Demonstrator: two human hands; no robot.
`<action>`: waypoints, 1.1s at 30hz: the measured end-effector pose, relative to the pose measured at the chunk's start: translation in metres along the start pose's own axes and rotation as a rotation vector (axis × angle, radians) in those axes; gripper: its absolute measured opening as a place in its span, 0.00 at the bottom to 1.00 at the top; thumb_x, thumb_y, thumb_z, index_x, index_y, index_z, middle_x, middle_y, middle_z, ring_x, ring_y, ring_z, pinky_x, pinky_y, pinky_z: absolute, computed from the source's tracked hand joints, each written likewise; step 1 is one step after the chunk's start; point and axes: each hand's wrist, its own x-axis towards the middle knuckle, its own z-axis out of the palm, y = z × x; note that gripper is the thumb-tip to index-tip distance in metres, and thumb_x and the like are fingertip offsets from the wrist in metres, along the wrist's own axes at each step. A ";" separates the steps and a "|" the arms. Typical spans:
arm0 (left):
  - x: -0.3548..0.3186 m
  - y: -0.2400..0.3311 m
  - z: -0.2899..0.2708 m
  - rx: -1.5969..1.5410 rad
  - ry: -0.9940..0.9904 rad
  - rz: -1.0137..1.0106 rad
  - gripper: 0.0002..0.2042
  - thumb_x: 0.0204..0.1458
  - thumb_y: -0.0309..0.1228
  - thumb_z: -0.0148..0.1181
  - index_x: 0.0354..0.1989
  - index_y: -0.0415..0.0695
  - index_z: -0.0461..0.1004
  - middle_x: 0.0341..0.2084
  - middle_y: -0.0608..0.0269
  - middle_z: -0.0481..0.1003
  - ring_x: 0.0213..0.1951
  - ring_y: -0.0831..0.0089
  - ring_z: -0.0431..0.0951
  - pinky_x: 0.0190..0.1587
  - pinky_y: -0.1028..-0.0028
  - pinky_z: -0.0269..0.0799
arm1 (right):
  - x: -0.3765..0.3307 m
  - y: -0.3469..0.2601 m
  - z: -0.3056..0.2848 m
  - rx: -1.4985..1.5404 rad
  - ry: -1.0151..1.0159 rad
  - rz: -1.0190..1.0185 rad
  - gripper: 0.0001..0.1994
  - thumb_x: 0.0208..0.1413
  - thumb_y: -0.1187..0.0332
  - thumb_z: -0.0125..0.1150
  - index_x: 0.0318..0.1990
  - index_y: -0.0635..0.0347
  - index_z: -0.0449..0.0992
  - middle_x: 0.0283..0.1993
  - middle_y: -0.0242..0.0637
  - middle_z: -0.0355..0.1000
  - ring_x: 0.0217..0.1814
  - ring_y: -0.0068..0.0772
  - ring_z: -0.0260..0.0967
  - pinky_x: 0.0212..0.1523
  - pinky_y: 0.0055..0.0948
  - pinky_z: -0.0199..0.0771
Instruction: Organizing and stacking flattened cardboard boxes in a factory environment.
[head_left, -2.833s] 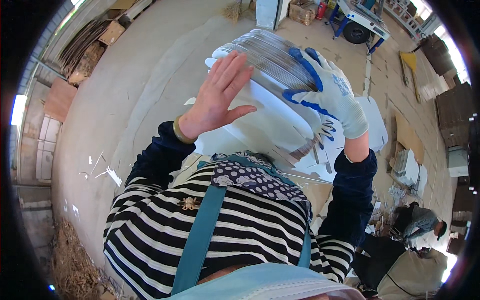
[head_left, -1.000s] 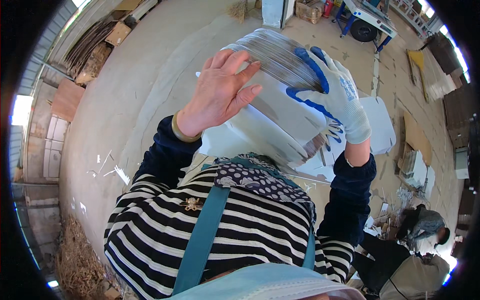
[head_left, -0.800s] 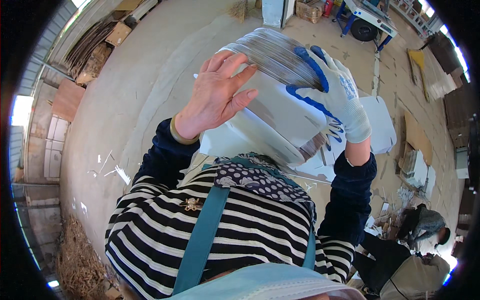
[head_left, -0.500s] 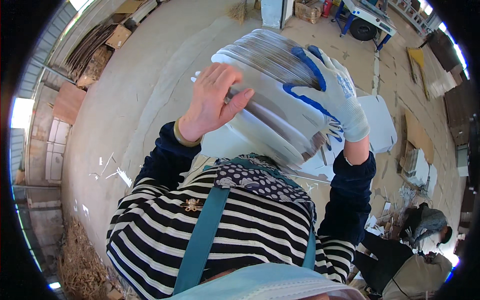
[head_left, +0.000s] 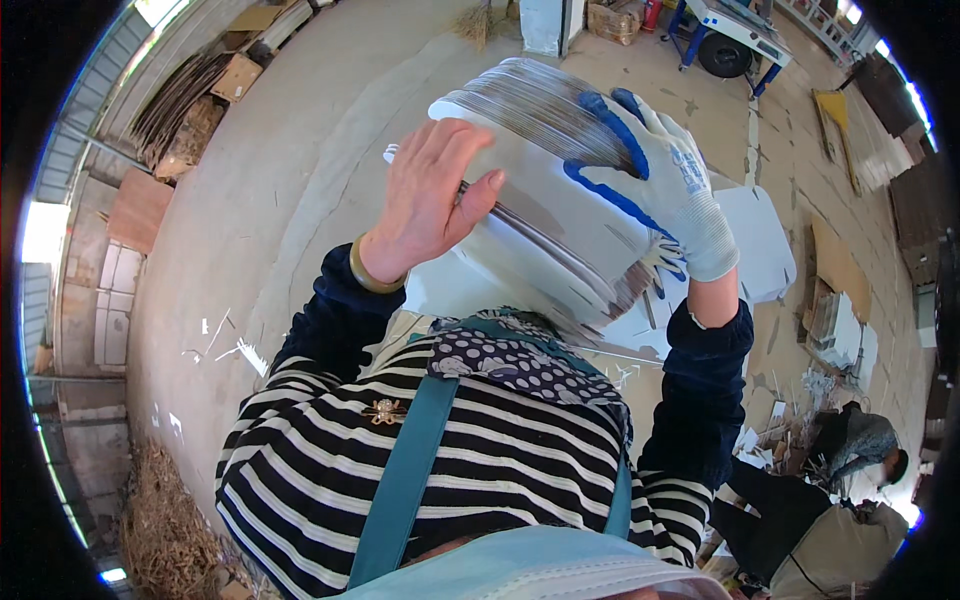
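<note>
A thick stack of white card sheets [head_left: 575, 210] with rounded corners leans in front of my chest, its grey-brown edges [head_left: 540, 105] showing along the far side. My bare left hand [head_left: 430, 190] is at the stack's left end, fingers bent forward and thumb apart, beside the edges of a few sheets lifted from the rest. My right hand [head_left: 665, 180] wears a white knit glove with blue coating. Its fingers and thumb are spread over the stack's right part, lying against the sheets. Below that wrist, more blue-and-white glove fingers [head_left: 664, 262] show; what they belong to is hidden.
A white board [head_left: 755, 240] extends under the stack to the right. At lower right a person [head_left: 855, 445] bends beside paper scraps. A stack of white sheets [head_left: 835, 330] sits on the right floor. A wheeled blue-legged table [head_left: 735, 35] stands far off.
The lifted sheets by my left hand have come closer together, narrowing the gap between them. My left hand has shifted slightly away from me; my right hand has barely moved.
</note>
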 end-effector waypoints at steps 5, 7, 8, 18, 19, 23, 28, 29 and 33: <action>0.010 -0.001 0.002 0.057 -0.162 0.007 0.18 0.58 0.37 0.60 0.52 0.38 0.78 0.34 0.59 0.69 0.37 0.58 0.70 0.38 0.62 0.67 | -0.003 0.001 0.000 -0.002 0.010 -0.009 0.40 0.52 0.34 0.62 0.68 0.46 0.68 0.71 0.51 0.62 0.69 0.60 0.63 0.69 0.49 0.62; 0.009 0.000 -0.001 0.057 -0.166 -0.001 0.18 0.58 0.37 0.60 0.52 0.38 0.79 0.34 0.60 0.69 0.37 0.59 0.69 0.38 0.62 0.68 | -0.002 0.001 0.001 0.013 0.015 -0.005 0.40 0.52 0.35 0.62 0.68 0.45 0.69 0.71 0.51 0.62 0.69 0.60 0.64 0.69 0.49 0.62; 0.009 0.000 -0.002 0.056 -0.171 -0.007 0.18 0.58 0.37 0.60 0.51 0.38 0.79 0.34 0.60 0.69 0.37 0.59 0.69 0.38 0.62 0.68 | -0.001 0.001 0.002 0.027 0.021 0.001 0.39 0.53 0.35 0.61 0.68 0.45 0.69 0.71 0.51 0.62 0.69 0.60 0.64 0.69 0.49 0.62; 0.003 -0.002 0.000 0.047 0.072 0.137 0.16 0.58 0.36 0.61 0.49 0.38 0.80 0.37 0.56 0.71 0.38 0.56 0.71 0.40 0.63 0.70 | -0.001 -0.001 0.002 0.028 0.032 0.009 0.39 0.52 0.35 0.63 0.67 0.45 0.70 0.70 0.52 0.64 0.69 0.59 0.64 0.70 0.47 0.61; 0.000 0.000 0.002 0.009 0.039 0.068 0.16 0.58 0.35 0.61 0.49 0.38 0.80 0.37 0.56 0.71 0.38 0.56 0.71 0.40 0.62 0.70 | -0.001 -0.001 0.002 0.022 0.037 0.007 0.39 0.52 0.35 0.63 0.67 0.45 0.70 0.70 0.52 0.64 0.69 0.59 0.64 0.70 0.47 0.61; 0.009 0.004 0.000 0.032 -0.130 0.007 0.15 0.58 0.33 0.60 0.49 0.37 0.80 0.35 0.58 0.70 0.36 0.57 0.71 0.38 0.62 0.69 | -0.003 -0.006 0.000 0.011 0.038 0.008 0.39 0.52 0.35 0.62 0.67 0.45 0.70 0.71 0.51 0.64 0.69 0.59 0.63 0.70 0.47 0.60; 0.009 0.000 0.001 0.012 -0.134 0.045 0.15 0.58 0.32 0.60 0.49 0.37 0.80 0.34 0.58 0.70 0.36 0.58 0.70 0.36 0.63 0.69 | -0.005 -0.002 0.005 -0.018 0.072 -0.024 0.35 0.55 0.44 0.65 0.67 0.50 0.70 0.69 0.49 0.65 0.67 0.55 0.66 0.69 0.46 0.61; 0.008 -0.001 0.000 0.024 -0.136 0.053 0.15 0.58 0.32 0.60 0.49 0.37 0.80 0.34 0.58 0.70 0.36 0.58 0.70 0.36 0.64 0.70 | -0.004 -0.002 0.005 -0.009 0.068 -0.034 0.35 0.55 0.45 0.65 0.67 0.50 0.70 0.69 0.49 0.65 0.67 0.55 0.66 0.68 0.45 0.61; 0.005 -0.002 -0.001 -0.001 -0.103 0.065 0.14 0.57 0.31 0.61 0.47 0.36 0.80 0.34 0.58 0.70 0.36 0.58 0.71 0.37 0.63 0.70 | -0.002 -0.006 0.002 -0.013 0.054 -0.013 0.34 0.55 0.45 0.64 0.66 0.50 0.71 0.69 0.49 0.66 0.66 0.55 0.66 0.68 0.45 0.61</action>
